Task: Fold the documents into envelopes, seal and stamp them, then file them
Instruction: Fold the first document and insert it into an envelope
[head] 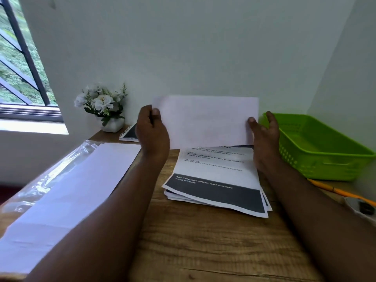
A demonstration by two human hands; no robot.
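Observation:
A printed document (pixel 205 121) is lifted and bent over toward me, its blank back facing the camera. My left hand (pixel 151 131) pinches its upper left corner between thumb and fingers. My right hand (pixel 263 135) holds the right edge, thumb on the front of the sheet. The sheet's lower part joins a stack of printed documents (pixel 217 190) with dark bands, lying on the wooden desk (pixel 203 251). A pack of white envelopes (pixel 67 192) in clear plastic wrap lies on the left side of the desk.
A green plastic basket (pixel 321 147) stands at the right against the wall. A yellow pencil (pixel 335 190) and a small white object lie at the right edge. A white flower pot (pixel 105 110) and a spiral notebook (pixel 128 133) sit at the back left.

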